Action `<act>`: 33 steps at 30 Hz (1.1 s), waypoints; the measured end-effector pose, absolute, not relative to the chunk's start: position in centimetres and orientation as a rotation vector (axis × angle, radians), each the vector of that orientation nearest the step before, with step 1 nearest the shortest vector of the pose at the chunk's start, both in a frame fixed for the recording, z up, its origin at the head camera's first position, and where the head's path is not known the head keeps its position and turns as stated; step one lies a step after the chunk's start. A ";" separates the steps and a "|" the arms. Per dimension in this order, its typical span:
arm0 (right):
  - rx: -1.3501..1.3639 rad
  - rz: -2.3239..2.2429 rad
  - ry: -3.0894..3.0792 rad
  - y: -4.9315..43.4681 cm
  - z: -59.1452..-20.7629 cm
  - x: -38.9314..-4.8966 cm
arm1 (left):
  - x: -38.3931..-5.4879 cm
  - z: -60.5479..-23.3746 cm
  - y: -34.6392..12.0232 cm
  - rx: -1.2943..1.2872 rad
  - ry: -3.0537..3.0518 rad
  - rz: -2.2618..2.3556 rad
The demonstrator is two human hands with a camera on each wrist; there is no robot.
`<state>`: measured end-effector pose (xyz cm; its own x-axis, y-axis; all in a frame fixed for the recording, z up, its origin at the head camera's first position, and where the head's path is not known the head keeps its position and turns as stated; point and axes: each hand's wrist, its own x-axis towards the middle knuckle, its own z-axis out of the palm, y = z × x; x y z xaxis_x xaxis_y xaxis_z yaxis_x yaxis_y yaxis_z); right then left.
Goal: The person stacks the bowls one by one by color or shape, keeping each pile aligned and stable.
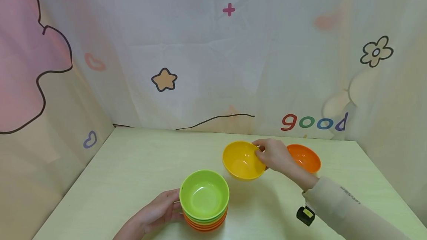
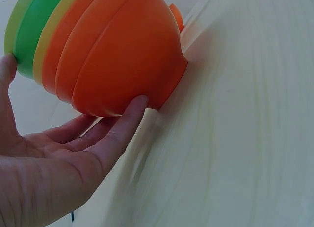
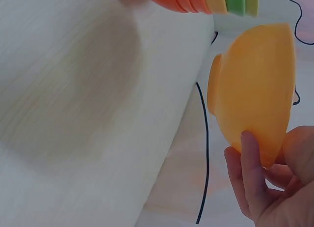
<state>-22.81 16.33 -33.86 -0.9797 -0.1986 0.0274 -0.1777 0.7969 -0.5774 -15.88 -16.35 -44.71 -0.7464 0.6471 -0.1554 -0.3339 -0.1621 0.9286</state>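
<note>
A yellow bowl is held up off the table by my right hand, which pinches its right side near the rim; in the right wrist view the fingers lie on the outside of this bowl. Near the table's front stands a stack of nested bowls, light green on top, then green, yellow and several orange ones below. My left hand rests against the stack's left side. In the left wrist view, its fingertips touch the lowest orange bowl and the thumb tip meets the green bowls.
A separate orange bowl sits at the back right of the pale table, partly behind my right hand. A printed cloth hangs behind the table. A small black device is at my right sleeve.
</note>
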 end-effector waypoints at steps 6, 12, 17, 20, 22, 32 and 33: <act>-0.323 -0.918 2.963 15.7 -32.7 -22.1 | -15.9 -44.7 -16.4 0.375 1.451 1.956; -0.387 -0.903 2.972 15.1 -31.8 -21.4 | -15.9 -44.6 -16.4 0.370 1.449 1.952; -0.446 -0.897 2.991 14.7 -31.1 -21.3 | -15.9 -44.6 -16.4 0.371 1.459 1.950; -0.474 -0.893 2.996 14.4 -30.6 -21.3 | -16.0 -44.6 -16.4 0.371 1.462 1.946; -0.493 -0.896 2.990 14.2 -30.3 -21.1 | -16.0 -44.6 -16.4 0.370 1.462 1.946; -0.576 -0.958 2.925 12.4 -29.8 -20.1 | -16.0 -44.7 -16.4 0.367 1.466 1.939; -0.579 -0.964 2.917 12.1 -29.8 -20.1 | -16.0 -44.7 -16.4 0.364 1.469 1.936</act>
